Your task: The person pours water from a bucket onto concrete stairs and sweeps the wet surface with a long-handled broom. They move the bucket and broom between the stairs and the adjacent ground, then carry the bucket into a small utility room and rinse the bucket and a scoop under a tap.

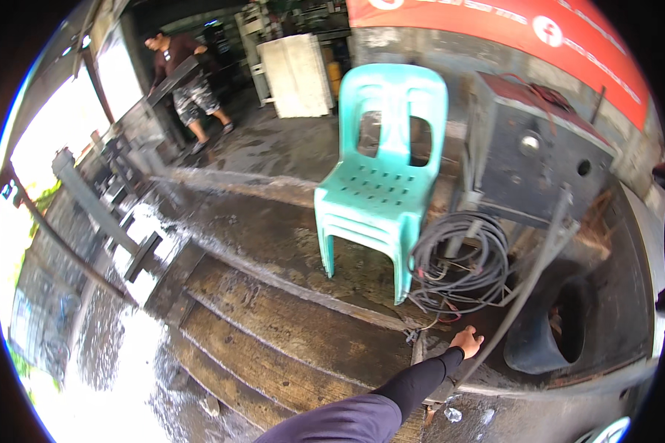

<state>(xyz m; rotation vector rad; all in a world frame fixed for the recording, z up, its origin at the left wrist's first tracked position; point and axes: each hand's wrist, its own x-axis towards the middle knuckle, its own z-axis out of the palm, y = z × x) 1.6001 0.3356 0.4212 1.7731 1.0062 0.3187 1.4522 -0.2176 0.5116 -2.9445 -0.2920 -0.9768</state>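
Observation:
My right hand [467,341] reaches out at the lower right, its arm in a black sleeve under a purple-grey shirt sleeve. The fingers are curled in, and I see nothing in them. Close beside it slants a grey metal rail [516,301]; the two appear apart. Just beyond the hand hangs a coil of dark cable [462,255], with thin loose wires at its lower end. A stack of mint-green plastic chairs [380,177] stands left of the coil. My left hand is out of view.
Wet concrete steps [273,325] lead up to a platform. A dark metal box machine [536,151] stands at right, near a black bin-like container [543,336]. Farther back, another person [188,77] carries a dark slab. Metal posts [96,196] line the left.

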